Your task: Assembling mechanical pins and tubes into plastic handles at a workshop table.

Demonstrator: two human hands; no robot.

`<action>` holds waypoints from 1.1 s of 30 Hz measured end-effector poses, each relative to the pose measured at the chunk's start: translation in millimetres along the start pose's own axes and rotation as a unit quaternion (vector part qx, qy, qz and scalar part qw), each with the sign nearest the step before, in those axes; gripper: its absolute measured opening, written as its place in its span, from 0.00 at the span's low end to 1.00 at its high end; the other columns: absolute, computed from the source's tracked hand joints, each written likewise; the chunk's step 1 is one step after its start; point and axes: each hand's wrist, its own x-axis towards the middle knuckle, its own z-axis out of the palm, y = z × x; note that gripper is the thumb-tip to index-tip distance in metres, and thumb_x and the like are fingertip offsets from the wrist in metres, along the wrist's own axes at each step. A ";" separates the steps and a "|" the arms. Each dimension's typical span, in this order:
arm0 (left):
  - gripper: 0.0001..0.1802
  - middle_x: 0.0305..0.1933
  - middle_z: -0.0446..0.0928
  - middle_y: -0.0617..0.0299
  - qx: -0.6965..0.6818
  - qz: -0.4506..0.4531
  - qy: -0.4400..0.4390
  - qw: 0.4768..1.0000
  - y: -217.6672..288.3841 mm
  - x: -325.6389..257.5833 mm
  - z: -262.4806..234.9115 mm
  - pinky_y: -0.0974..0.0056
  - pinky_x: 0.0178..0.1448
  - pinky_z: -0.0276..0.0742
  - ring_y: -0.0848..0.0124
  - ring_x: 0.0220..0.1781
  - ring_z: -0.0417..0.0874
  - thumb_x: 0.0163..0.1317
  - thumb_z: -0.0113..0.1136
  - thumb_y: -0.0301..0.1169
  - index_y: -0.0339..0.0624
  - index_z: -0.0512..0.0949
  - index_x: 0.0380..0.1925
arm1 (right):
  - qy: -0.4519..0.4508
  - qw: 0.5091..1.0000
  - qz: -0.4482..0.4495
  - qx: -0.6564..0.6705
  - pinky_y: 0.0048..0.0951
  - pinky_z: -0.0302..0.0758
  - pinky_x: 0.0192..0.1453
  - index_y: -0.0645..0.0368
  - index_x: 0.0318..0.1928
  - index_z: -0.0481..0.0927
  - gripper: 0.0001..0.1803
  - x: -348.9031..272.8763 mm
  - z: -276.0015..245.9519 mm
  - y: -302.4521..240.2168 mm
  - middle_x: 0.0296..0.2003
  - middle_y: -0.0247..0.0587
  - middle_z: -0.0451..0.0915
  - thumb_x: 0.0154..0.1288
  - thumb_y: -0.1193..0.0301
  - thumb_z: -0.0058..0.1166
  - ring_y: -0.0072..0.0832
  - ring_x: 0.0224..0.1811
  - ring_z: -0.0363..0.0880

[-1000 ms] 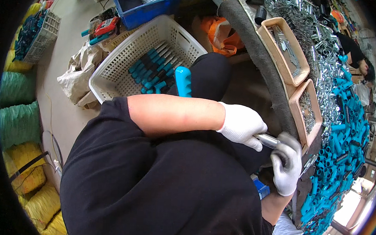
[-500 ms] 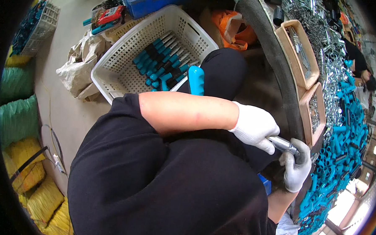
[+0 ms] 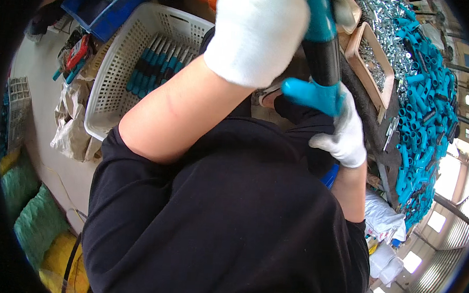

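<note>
A teal-and-black tool handle [image 3: 322,61] with a stubby teal side grip stands close to the camera, tilted slightly. My left hand [image 3: 260,35], in a white knit glove, is closed around its upper part, and that end is cut off by the frame's top edge. At the lower end is my right hand [image 3: 345,133], also gloved. Its thumb is stretched out to the left, while its fingers reach up beside the handle, partly hidden by it. A white perforated crate [image 3: 98,101] to the left holds a row of teal-and-black tools [image 3: 157,64] with metal shafts.
At right, a bench carries tan trays [image 3: 371,63] of small metal parts, heaped metal pieces [image 3: 388,35] and a pile of teal sleeves [image 3: 429,113]. A blue bin [image 3: 96,20] and a paper sack [image 3: 71,121] flank the crate. Green and yellow sacks [image 3: 40,224] lie lower left.
My left hand has risen toward the camera and now grips the teal-and-black handle. The metal shaft both hands held earlier cannot be seen. My right hand has moved up and left; the view has shifted.
</note>
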 end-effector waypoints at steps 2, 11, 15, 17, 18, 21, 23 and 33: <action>0.17 0.26 0.70 0.59 -0.099 -0.021 0.123 0.987 -17.2 9.7 -15.9 0.63 0.37 0.75 0.65 0.28 0.74 0.70 0.49 0.46 0.45 0.66 0.30 | -0.010 0.986 0.106 0.127 0.34 0.70 0.61 0.67 0.62 0.65 0.45 -14.7 4.8 12.8 0.51 0.45 0.78 0.43 0.69 0.74 0.33 0.54 0.77; 0.34 0.31 0.79 0.51 0.473 -0.501 -0.025 0.725 -127.3 -4.2 -125.8 0.64 0.46 0.75 0.68 0.39 0.80 0.68 0.43 0.58 0.34 0.80 0.33 | 0.098 0.955 0.274 0.055 0.25 0.76 0.39 0.65 0.53 0.76 0.24 -43.3 -13.0 73.3 0.33 0.41 0.82 0.54 0.72 0.62 0.24 0.31 0.80; 0.30 0.30 0.80 0.51 0.499 -0.383 -0.076 0.774 -157.6 15.3 -140.2 0.62 0.43 0.76 0.64 0.36 0.82 0.67 0.47 0.53 0.33 0.80 0.35 | -0.009 0.933 0.299 -0.202 0.36 0.78 0.45 0.53 0.49 0.80 0.24 -40.4 -5.3 124.5 0.39 0.50 0.83 0.52 0.59 0.66 0.43 0.41 0.83; 0.23 0.37 0.80 0.46 0.538 -0.352 -0.087 0.761 -159.6 33.3 -139.6 0.59 0.47 0.76 0.57 0.40 0.82 0.67 0.48 0.46 0.35 0.79 0.40 | -0.030 0.922 0.320 -0.215 0.38 0.78 0.45 0.51 0.48 0.80 0.23 -36.0 -1.4 145.5 0.38 0.50 0.83 0.52 0.56 0.65 0.46 0.41 0.82; 0.23 0.37 0.80 0.46 0.540 -0.359 -0.081 0.757 -165.4 36.4 -151.6 0.59 0.47 0.76 0.57 0.40 0.82 0.67 0.48 0.46 0.35 0.79 0.40 | -0.046 0.920 0.321 -0.220 0.40 0.78 0.44 0.50 0.48 0.80 0.23 -31.3 1.2 156.6 0.37 0.50 0.83 0.52 0.55 0.65 0.47 0.40 0.82; 0.18 0.46 0.78 0.46 0.678 -0.165 -0.283 0.658 -179.9 35.7 -178.2 0.57 0.51 0.75 0.51 0.48 0.79 0.66 0.45 0.43 0.46 0.79 0.45 | -0.083 0.915 0.325 -0.225 0.43 0.77 0.43 0.50 0.48 0.80 0.24 -17.9 3.8 171.4 0.37 0.51 0.82 0.53 0.53 0.63 0.48 0.40 0.81; 0.18 0.46 0.78 0.46 0.667 -0.213 -0.264 0.663 -186.7 34.1 -188.4 0.57 0.51 0.75 0.51 0.47 0.79 0.66 0.44 0.42 0.47 0.78 0.47 | -0.113 0.908 0.333 -0.227 0.45 0.77 0.44 0.49 0.49 0.79 0.25 -9.3 3.8 175.4 0.37 0.51 0.82 0.53 0.52 0.62 0.48 0.41 0.81; 0.24 0.44 0.78 0.42 0.603 -0.298 -0.199 0.712 -179.0 41.8 -174.6 0.55 0.53 0.74 0.48 0.48 0.79 0.59 0.54 0.50 0.45 0.78 0.47 | -0.168 0.895 0.350 -0.219 0.46 0.77 0.44 0.50 0.47 0.79 0.23 19.0 16.5 181.6 0.37 0.52 0.82 0.55 0.52 0.58 0.49 0.40 0.81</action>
